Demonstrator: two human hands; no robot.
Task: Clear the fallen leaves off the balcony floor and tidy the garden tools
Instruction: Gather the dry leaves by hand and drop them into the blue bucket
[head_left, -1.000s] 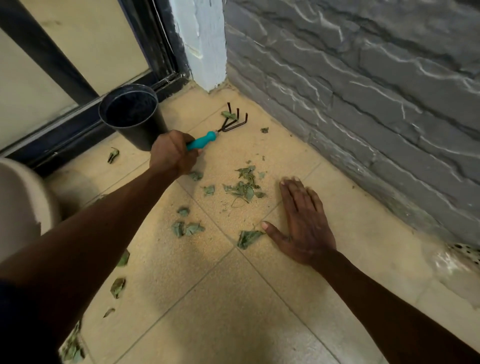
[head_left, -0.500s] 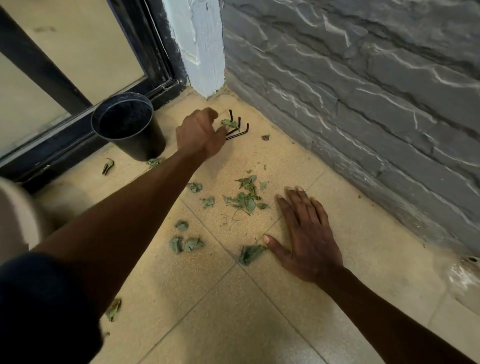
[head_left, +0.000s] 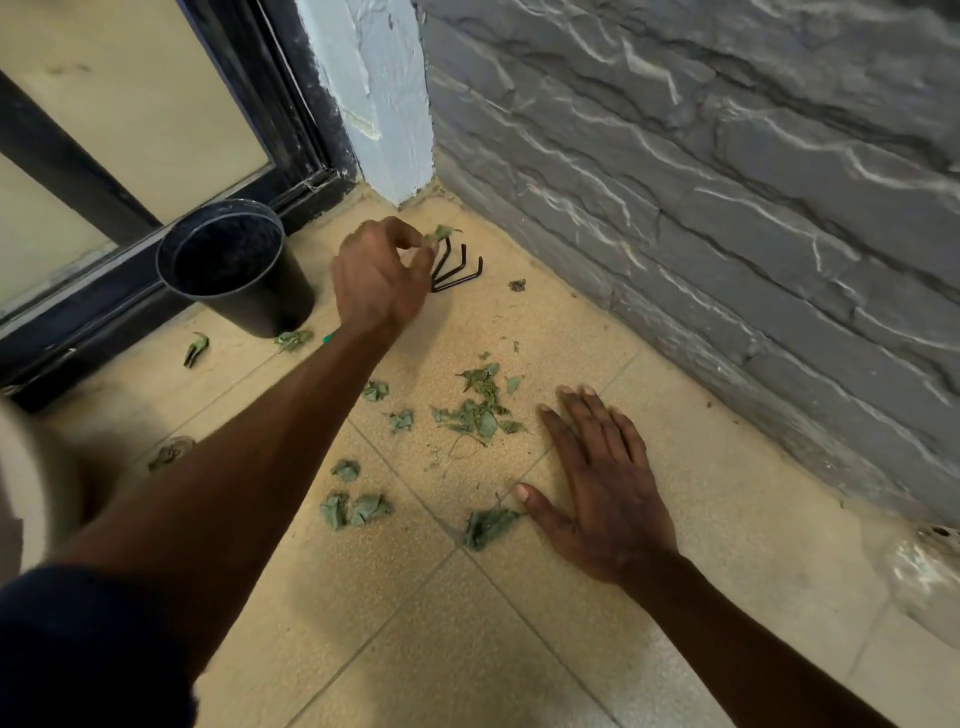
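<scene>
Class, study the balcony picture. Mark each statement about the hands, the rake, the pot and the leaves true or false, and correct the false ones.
1. The left hand pinches a leaf at the tines of the hand rake. True.
2. The right hand grips the rake's handle. False: it lies flat, palm down, on the floor.
3. The black pot lies tipped on its side. False: it stands upright by the door frame.
4. Leaf scraps lie on the tiles between the two arms. True.
5. The hand rake stands inside the black pot. False: it lies on the floor near the wall corner.
</scene>
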